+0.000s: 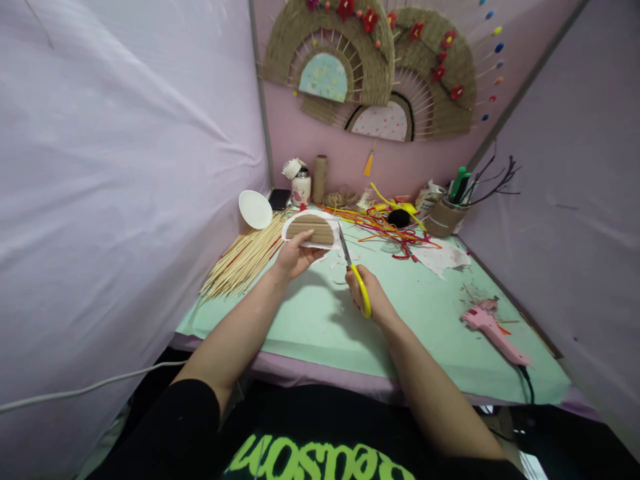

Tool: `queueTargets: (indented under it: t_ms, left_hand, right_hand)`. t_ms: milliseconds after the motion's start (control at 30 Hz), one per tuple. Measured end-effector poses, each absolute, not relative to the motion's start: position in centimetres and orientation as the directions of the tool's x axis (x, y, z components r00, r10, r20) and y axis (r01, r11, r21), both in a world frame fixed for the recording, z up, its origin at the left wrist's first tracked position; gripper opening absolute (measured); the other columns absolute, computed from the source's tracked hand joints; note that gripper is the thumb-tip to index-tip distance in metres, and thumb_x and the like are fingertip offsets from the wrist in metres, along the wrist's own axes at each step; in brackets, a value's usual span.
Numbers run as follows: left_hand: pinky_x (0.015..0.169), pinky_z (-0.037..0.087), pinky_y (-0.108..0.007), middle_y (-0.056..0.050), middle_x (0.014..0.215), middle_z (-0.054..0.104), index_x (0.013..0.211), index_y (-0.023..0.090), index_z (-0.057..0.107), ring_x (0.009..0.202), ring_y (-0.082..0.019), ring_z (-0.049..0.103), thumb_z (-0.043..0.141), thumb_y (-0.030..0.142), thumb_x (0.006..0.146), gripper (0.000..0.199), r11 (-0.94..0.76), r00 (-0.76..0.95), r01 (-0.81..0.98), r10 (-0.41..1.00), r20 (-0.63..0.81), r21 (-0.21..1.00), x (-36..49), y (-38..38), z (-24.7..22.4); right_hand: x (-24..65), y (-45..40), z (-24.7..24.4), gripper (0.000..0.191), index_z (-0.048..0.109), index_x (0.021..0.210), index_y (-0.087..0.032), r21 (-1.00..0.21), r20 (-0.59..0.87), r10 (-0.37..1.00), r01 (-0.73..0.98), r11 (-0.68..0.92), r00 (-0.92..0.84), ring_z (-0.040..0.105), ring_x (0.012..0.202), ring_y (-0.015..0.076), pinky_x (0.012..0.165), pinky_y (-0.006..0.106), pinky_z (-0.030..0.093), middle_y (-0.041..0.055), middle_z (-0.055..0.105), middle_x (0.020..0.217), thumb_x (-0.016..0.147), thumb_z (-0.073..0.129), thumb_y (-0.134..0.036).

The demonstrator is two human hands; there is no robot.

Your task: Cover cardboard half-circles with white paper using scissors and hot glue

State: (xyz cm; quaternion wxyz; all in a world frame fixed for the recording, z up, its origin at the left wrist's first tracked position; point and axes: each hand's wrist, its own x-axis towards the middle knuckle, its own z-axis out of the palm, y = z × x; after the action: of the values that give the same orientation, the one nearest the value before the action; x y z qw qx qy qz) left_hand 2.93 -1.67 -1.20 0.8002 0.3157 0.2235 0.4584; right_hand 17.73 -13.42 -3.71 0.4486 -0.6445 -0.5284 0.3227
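Observation:
My left hand [299, 255] grips a half-round piece of brown cardboard [320, 228] by its lower edge, thumb on top. White paper [289, 227] shows behind the cardboard and sticks out past it as a border. In my right hand [367, 292] is a pair of scissors [361, 291] with yellow handles, fingers closed round them. The blades point up and away, at the right edge of the white paper. Small paper scraps lie on the table below the cardboard.
Thin sticks [245, 257] lie left, by a white bowl [255, 209]. Coloured pipe cleaners [385, 223] spread along the back. A pink glue gun [495, 332] with a black cable lies right, beyond it a pen holder [445, 217]. Decorated fans [370, 67] hang on the wall over the green-covered table [320, 327].

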Motion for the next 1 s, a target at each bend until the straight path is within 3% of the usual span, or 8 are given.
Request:
queueTargets:
  t_ms: [733, 1000]
  left_hand:
    - [0.087, 0.053, -0.041, -0.006, 0.09, 0.07, 0.112, 0.015, 0.058, 0.086, -0.019, 0.067, 0.055, 0.014, 0.079, 0.034, 0.412, 0.507, -0.557, 0.856, -0.098, 0.721, 2.7, -1.58, -1.04]
    - [0.09, 0.052, -0.034, -0.005, 0.089, 0.071, 0.109, 0.015, 0.058, 0.088, -0.017, 0.067, 0.052, 0.016, 0.081, 0.028, 0.413, 0.471, -0.624, 0.876, -0.102, 0.663, 2.59, -0.99, -1.09]
  right_hand:
    - [17.9, -13.1, -3.78, 0.032, 0.04, 0.068, -0.022, -0.909, 0.049, 0.963, 0.412, -0.067, 0.266, 0.037, 0.046, 0.0106, 0.043, 0.023, 0.027, -0.0052, 0.041, 0.051, 0.076, 0.047, -0.053]
    - [17.96, -12.96, -4.13, 0.033, 0.04, 0.067, -0.022, -0.886, 0.066, 0.956, 0.457, -0.075, 0.285, 0.037, 0.048, 0.0107, 0.045, 0.023, 0.026, -0.0057, 0.04, 0.051, 0.073, 0.052, -0.052]
